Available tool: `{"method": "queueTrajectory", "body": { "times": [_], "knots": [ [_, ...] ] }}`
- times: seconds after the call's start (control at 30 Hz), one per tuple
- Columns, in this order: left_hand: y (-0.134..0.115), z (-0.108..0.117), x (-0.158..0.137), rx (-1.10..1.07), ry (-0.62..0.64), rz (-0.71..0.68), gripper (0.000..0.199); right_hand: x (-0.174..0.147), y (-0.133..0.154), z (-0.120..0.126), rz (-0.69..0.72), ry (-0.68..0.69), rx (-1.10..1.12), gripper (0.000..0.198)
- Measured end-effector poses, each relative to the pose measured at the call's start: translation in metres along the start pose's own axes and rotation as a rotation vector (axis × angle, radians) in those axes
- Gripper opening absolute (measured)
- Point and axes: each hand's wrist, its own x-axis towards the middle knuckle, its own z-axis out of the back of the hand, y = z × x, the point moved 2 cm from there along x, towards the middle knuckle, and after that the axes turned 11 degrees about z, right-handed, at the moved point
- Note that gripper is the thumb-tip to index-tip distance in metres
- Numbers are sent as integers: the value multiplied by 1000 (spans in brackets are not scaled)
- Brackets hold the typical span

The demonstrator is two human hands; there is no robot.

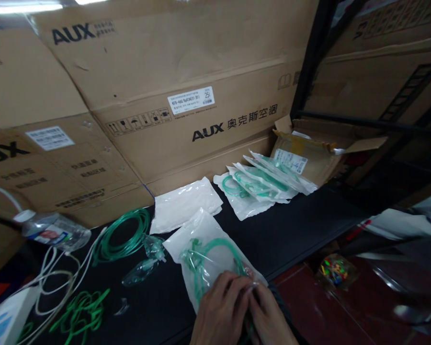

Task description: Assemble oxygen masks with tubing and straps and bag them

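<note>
Both my hands are together at the near end of a clear-fronted, white-backed pouch (210, 239) with green tubing inside. My left hand (221, 304) lies over the pouch's near edge, its fingers bent and pressed together. Close against it, my right hand (267, 311) pinches the same end of the pouch, where the plastic is crumpled. The fingertips are partly hidden. Left of the pouch lies a clear mask (141, 270), beside a coil of green tubing (124, 235). A stack of white pouches (187, 203) rests just beyond.
Several filled pouches (262, 177) lean in a row near an open carton (309, 148). Large cardboard boxes (201, 62) stand behind the black table (290, 235). At left are a plastic bottle (57, 230), white cables (62, 275) and green bands (81, 314).
</note>
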Motion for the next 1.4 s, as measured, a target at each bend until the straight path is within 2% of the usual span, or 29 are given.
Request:
{"method": "queueTrajectory", "body": {
  "times": [0.07, 0.17, 0.23, 0.37, 0.57, 0.8, 1.03, 1.17, 1.27, 1.4],
  "knots": [
    [9, 5, -11, 58, -47, 32, 16, -6, -1, 2, -140, 4, 74, 61],
    [21, 15, -32, 190, -118, 47, 27, -16, 2, 7, -362, 23, 276, 76],
    [26, 19, -43, 236, -148, 73, 25, -20, 10, 10, -402, 35, 395, 73],
    [25, 22, -49, 138, -224, 76, 17, -22, 27, 8, -386, 66, 498, 51],
    [18, 17, -37, 56, -307, 60, 20, -18, 33, -4, -349, 173, 506, 44],
    [12, 7, -44, -7, -289, 24, 25, -11, 34, -7, -272, -16, 482, 40],
    [-5, -17, -49, -22, -312, 89, 23, -5, 31, -19, -251, 43, 352, 44],
    [-5, -11, -40, -9, -299, 132, 16, -6, 36, -8, -239, 92, 371, 53],
    [-3, -5, -34, 60, -261, 190, 15, -11, 36, 10, -271, 23, 421, 60],
    [-8, -7, -25, 185, -256, 207, 25, -10, 32, 22, -300, 2, 361, 56]
  ]
}}
